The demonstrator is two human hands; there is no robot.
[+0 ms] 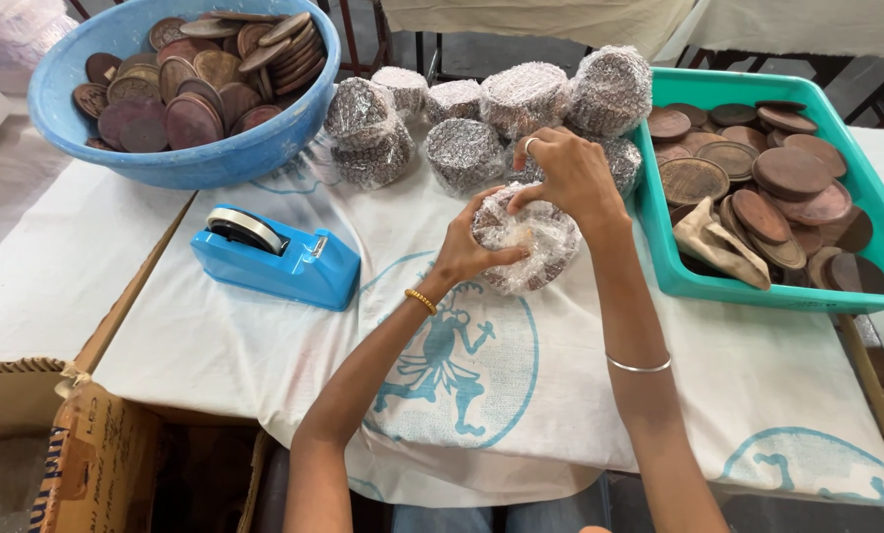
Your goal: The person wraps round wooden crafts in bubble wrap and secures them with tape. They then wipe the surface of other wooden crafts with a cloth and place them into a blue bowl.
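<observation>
Bubble-wrapped bundle [527,240] of brown discs sits at the middle of the cloth-covered table [215,345], and both hands are on it. Left hand [461,249] cups it from the near side, fingers curled snug under the wrap; right hand [565,173] comes over the top, fingertips pinched narrow on a loose fold of plastic. A firm hold from both, nothing slack.

What could go wrong: if that pinched fold slips free, I'd judge the wrap springs open and the stacked discs slide apart on the cloth. Squeeze too hard and the stack could tilt inside its wrap.

Just behind, a cluster of finished wrapped bundles [461,148], silvery and round, some stacked 2 high. To the left, a blue tape dispenser [274,257], wedge-shaped, roll on top. Far left, a round blue basin [180,163] heaped with bare brown discs. At the right, a teal rectangular tray [679,281] holds more discs and a crumpled tan cloth [718,242]. Near left corner, an open brown cardboard box [96,454] with dark print on its flap. The table cloth is white with a teal circular figure emblem.
</observation>
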